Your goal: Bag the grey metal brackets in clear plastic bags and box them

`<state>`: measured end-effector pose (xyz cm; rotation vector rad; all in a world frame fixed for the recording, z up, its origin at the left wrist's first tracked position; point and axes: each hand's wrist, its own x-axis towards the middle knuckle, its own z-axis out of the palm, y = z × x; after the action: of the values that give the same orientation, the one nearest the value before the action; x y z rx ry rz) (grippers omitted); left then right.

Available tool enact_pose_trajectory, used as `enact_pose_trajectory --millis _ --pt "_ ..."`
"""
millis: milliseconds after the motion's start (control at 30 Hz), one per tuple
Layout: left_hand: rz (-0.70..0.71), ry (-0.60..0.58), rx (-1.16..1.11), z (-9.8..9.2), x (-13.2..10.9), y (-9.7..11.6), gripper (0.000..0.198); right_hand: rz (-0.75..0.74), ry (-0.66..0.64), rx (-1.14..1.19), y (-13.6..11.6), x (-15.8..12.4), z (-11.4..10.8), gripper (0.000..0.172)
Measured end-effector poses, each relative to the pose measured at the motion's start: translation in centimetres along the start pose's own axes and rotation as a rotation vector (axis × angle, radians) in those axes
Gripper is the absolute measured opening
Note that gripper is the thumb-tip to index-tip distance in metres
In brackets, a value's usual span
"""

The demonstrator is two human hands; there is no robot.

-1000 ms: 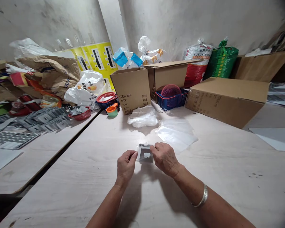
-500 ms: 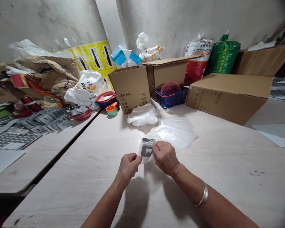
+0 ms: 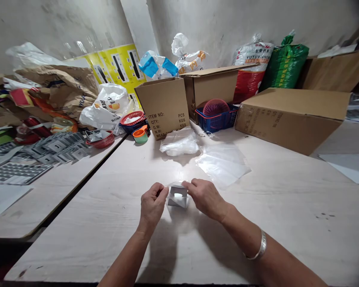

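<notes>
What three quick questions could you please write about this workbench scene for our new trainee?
1. What lies between the left hand and the right hand?
A. A clear plastic sleeve around a flat grey piece
B. A roll of tape
C. A pair of scissors

2. On which wrist is the silver bangle, left or right?

3. True or false: the blue plastic basket stands inside the cardboard box printed ITEM NO.

Key: 1. A; 2. right; 3. false, it stands outside the box.
</notes>
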<state>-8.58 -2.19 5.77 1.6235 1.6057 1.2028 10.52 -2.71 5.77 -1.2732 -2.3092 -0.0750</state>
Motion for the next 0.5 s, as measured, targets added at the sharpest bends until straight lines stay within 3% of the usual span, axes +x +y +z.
enact_pose_trajectory --millis 100,167,300,500 --pt "-0.03 -0.013 0.028 -0.6 -0.5 -0.4 0.026 0.241 -0.055 0.168 0.3 0.0 -0.5 0.01" --pt "-0.033 -0.018 0.022 -0.8 -1.0 -0.4 0.026 0.315 -0.053 0.236 0.3 0.1 -0.6 0.015" --pt "-0.011 0.018 0.007 -0.7 -1.9 -0.2 0.025 0.279 0.166 0.278 -0.1 0.2 -0.1 0.016" --pt "-0.015 0.088 -0.087 -0.6 -2.7 0.2 0.022 0.168 0.31 0.465 -0.8 0.3 -0.4 0.018"
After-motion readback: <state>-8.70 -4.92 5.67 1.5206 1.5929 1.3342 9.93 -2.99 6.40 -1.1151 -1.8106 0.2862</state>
